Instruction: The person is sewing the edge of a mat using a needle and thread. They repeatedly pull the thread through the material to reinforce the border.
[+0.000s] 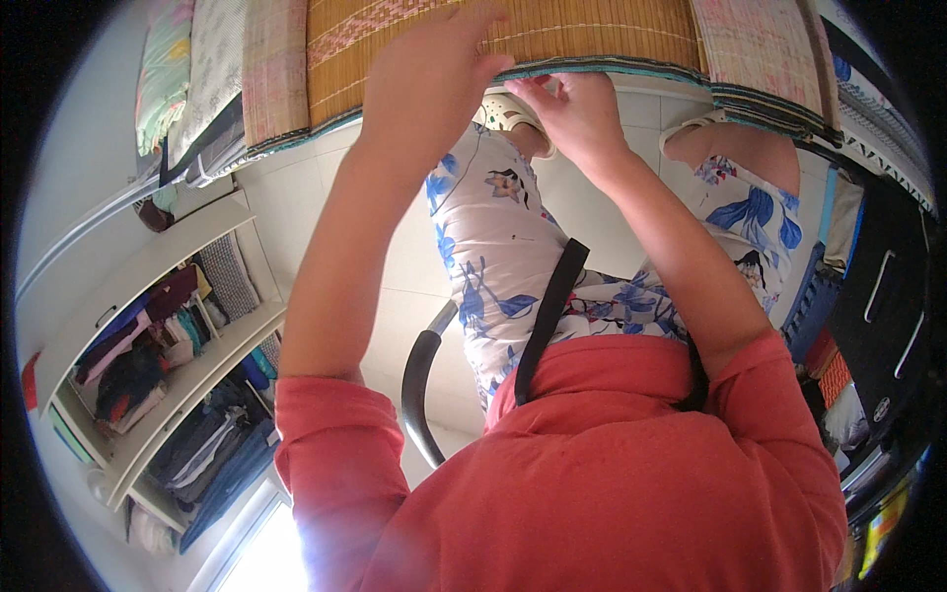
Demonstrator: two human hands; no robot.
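Observation:
A woven straw or bamboo mat (592, 37) with a dark and teal bound edge lies before me at the top of the view. My left hand (444, 66) is raised over the mat, near that edge. Its fingertips are blurred, and whether they hold anything cannot be told. A thin dark thread (467, 166) hangs below this hand across my floral trouser leg; its upper end is hard to make out. Just to the right, my right hand (581, 111) has its thumb and fingers bent at the bound edge, pinching it from the near side.
Patterned cloth borders flank the mat. Open drawers (200, 370) of folded clothes stand at left. A curved black armrest (422, 385) is beside my legs. At right is a black cabinet (880, 296) with metal handles. My feet wear cream clogs (510, 115) on the tiled floor.

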